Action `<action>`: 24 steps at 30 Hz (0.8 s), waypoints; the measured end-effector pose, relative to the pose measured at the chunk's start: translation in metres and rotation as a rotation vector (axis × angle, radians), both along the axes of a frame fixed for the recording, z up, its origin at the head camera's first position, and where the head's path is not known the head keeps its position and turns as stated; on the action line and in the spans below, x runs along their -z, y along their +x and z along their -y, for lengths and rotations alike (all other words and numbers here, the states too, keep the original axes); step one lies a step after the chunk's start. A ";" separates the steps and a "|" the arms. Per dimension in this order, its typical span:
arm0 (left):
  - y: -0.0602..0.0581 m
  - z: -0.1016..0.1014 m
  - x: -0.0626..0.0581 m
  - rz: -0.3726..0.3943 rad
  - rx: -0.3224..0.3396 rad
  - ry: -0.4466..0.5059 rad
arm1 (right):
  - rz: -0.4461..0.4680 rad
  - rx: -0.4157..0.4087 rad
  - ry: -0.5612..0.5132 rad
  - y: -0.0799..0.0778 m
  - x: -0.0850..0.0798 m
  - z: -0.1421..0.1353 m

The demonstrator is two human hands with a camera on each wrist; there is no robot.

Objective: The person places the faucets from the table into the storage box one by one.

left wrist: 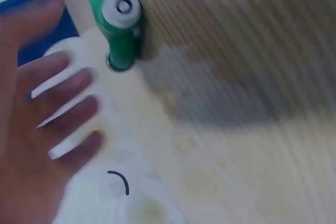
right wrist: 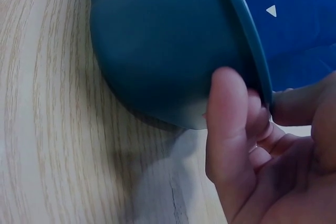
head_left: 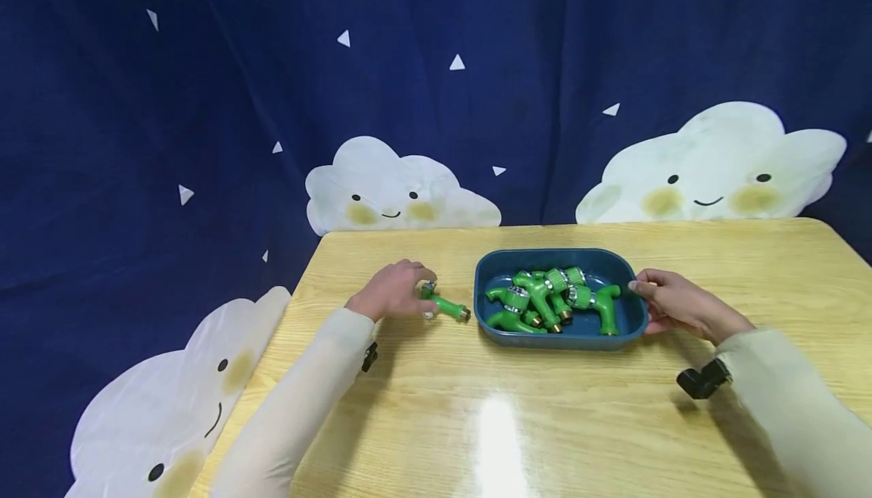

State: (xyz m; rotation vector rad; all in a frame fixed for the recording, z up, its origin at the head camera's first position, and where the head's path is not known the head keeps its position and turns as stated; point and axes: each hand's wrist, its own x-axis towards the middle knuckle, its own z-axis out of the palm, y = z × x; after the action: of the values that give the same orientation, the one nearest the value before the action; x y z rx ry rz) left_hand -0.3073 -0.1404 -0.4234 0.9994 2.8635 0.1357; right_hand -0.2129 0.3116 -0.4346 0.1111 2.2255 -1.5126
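A green tap [head_left: 450, 307] with a brass-coloured end lies on the table, left of a dark blue plastic bin [head_left: 565, 341]. My left hand [head_left: 395, 291] is over the tap's left end. In the left wrist view its fingers [left wrist: 68, 103] are spread, apart from the tap [left wrist: 116, 30]. My right hand [head_left: 684, 305] pinches the bin's right rim, thumb on top and fingers below; the right wrist view shows this hand [right wrist: 273, 171] at the bin wall [right wrist: 157, 45]. Several green taps [head_left: 545, 297] with chrome-coloured collars lie piled inside the bin.
The pale wooden table [head_left: 436, 407] runs under both arms. Behind it hangs a dark blue curtain [head_left: 422, 89] with white triangles and smiling clouds [head_left: 402, 188]. Small black wrist cameras [head_left: 705, 379] sit at the sleeves.
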 end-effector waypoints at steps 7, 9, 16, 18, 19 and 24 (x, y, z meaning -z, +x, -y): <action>0.009 0.000 0.012 0.031 0.035 -0.033 | -0.010 0.012 -0.006 0.003 -0.002 -0.005; 0.010 -0.002 0.014 0.004 0.041 -0.019 | -0.006 0.013 -0.012 0.004 -0.002 -0.005; 0.012 -0.008 0.015 -0.043 0.007 -0.073 | -0.010 0.021 0.001 0.004 -0.002 -0.001; 0.013 -0.007 0.015 -0.054 -0.002 -0.091 | -0.015 0.019 0.012 0.002 -0.002 0.001; 0.013 -0.007 0.014 -0.057 -0.004 -0.094 | -0.016 0.017 0.018 0.001 -0.002 0.001; 0.016 -0.003 0.014 -0.038 0.008 -0.086 | -0.013 0.019 0.042 0.000 -0.001 0.004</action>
State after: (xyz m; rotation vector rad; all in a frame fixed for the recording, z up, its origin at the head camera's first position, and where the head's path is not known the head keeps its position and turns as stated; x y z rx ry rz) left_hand -0.2916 -0.1376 -0.4370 1.0075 2.8712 -0.0069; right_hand -0.2126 0.3075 -0.4341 0.1356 2.2726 -1.4811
